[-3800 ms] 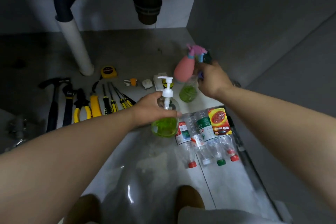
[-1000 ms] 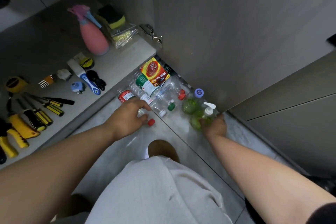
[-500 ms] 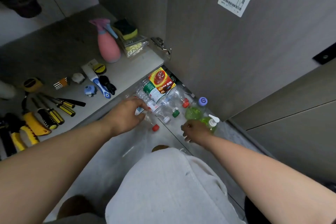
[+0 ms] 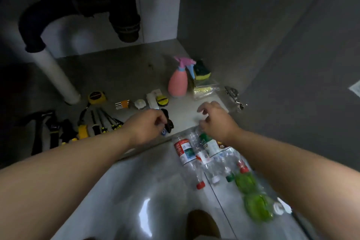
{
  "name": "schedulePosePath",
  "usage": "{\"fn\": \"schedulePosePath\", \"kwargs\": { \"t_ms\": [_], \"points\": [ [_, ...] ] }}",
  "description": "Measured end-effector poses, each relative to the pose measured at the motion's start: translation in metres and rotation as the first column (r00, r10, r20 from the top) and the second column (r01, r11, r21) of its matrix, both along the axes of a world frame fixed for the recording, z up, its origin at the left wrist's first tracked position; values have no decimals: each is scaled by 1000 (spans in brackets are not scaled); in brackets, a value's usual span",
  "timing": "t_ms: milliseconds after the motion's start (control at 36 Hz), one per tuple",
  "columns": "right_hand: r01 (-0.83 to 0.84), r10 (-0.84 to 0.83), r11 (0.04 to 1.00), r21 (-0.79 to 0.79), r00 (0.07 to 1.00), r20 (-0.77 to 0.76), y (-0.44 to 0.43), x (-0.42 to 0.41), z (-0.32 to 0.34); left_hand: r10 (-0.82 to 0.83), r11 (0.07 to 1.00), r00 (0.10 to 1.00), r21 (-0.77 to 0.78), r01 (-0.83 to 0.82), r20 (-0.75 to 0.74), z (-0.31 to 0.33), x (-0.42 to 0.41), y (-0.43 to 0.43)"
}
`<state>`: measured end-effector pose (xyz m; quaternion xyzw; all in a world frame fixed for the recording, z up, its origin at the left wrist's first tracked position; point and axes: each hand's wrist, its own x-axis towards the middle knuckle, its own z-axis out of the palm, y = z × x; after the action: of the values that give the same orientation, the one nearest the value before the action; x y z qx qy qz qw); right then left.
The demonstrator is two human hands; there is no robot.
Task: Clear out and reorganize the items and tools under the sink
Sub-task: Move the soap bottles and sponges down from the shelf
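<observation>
My left hand hovers at the front edge of the cabinet floor, fingers curled over a black clip-like item and a blue-handled tool. Blur hides whether it grips either. My right hand is over the bare floor just right of it, fingers loosely spread, holding nothing. A pink spray bottle stands behind, beside a yellow-green sponge and a clear bag. Several empty plastic bottles lie on the tiles below my right wrist, with two green soap bottles nearer me.
Tools lie in a row at left: a yellow tape measure, screwdrivers, pliers and a hammer. A white drain pipe and a black trap hang above. The open door and its hinge stand at right.
My view swung back from the floor to the cabinet. My left hand left the bottles for the small items on the edge, and my right hand left the soap bottles and rose to the cabinet floor.
</observation>
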<state>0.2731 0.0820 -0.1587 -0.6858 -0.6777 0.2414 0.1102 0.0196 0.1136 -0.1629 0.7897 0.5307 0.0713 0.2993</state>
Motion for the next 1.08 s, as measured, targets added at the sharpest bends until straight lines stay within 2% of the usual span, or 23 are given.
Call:
{"fn": "schedulePosePath", "kwargs": {
  "t_ms": [139,250,361,500,694,806,917,972,1028,1083],
  "points": [
    [117,-119,983,145,993,5,84,-12,13,209,977,945,-99,-190,250,-31,-2,23],
    [112,-102,967,229,993,-55,138,-22,23,252,967,917,-126,-223,309,-42,-3,28],
    [104,-116,980,167,991,64,170,-29,23,284,956,900,-170,-239,331,-43,2,30],
    [208,-238,955,211,962,131,167,-30,23,291,952,886,-197,-233,361,-38,13,31],
    [215,-205,919,329,977,-65,106,-16,55,245,969,867,-113,-218,433,-18,36,26],
    [173,-122,947,269,973,-196,55,1,91,230,973,900,-111,-203,370,-4,57,18],
    [139,-106,987,85,943,-315,-2,24,119,130,965,888,-263,-10,441,2,81,-12],
    [128,-122,992,-1,939,-320,-30,38,124,51,951,899,-297,90,435,3,89,-33],
    [161,-180,983,-84,935,-306,-88,73,130,-107,939,915,-262,221,388,13,119,-74],
    [121,-163,978,-168,951,-263,-100,72,124,-146,934,917,-255,252,371,10,114,-84]
  ]
}}
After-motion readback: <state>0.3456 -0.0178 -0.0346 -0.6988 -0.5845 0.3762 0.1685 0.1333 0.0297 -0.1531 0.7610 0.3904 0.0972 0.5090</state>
